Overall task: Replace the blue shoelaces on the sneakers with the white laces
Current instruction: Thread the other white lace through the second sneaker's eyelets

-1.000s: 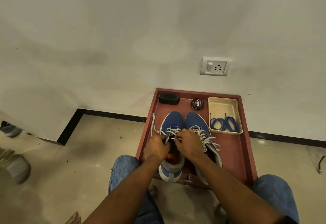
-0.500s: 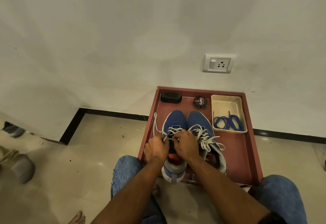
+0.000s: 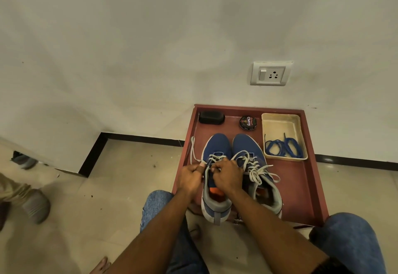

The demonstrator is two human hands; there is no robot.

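Resting side by side on a red tray (image 3: 301, 187) on the floor against the wall, two blue sneakers were seen with their toes pointed toward the wall. The left sneaker (image 3: 216, 166) was being worked on: the left hand (image 3: 190, 177) was curled with its fingertips pinching the white lace (image 3: 193, 153) at the eyelets, and the right hand (image 3: 228, 176) was likewise curled and pinching the lace over the tongue. A loose end of that white lace was trailed along the tray's left side. The right sneaker (image 3: 252, 161) was already threaded with a white lace, its ends lying loose over the side. The blue laces (image 3: 284, 147) were coiled in a cream plastic tray (image 3: 280, 122) set in the far right corner of the red tray. Just beside it, a round black tin (image 3: 248, 122) was placed, on whose lid the word "Cherry" could be read; smaller print on it was too small to make out. A black oblong object (image 3: 211, 118) was lying in the far left corner. On the wall above, a white switch-and-socket plate (image 3: 271, 73) was mounted. A grey shoe (image 3: 35, 205) of another person was visible at the left edge.
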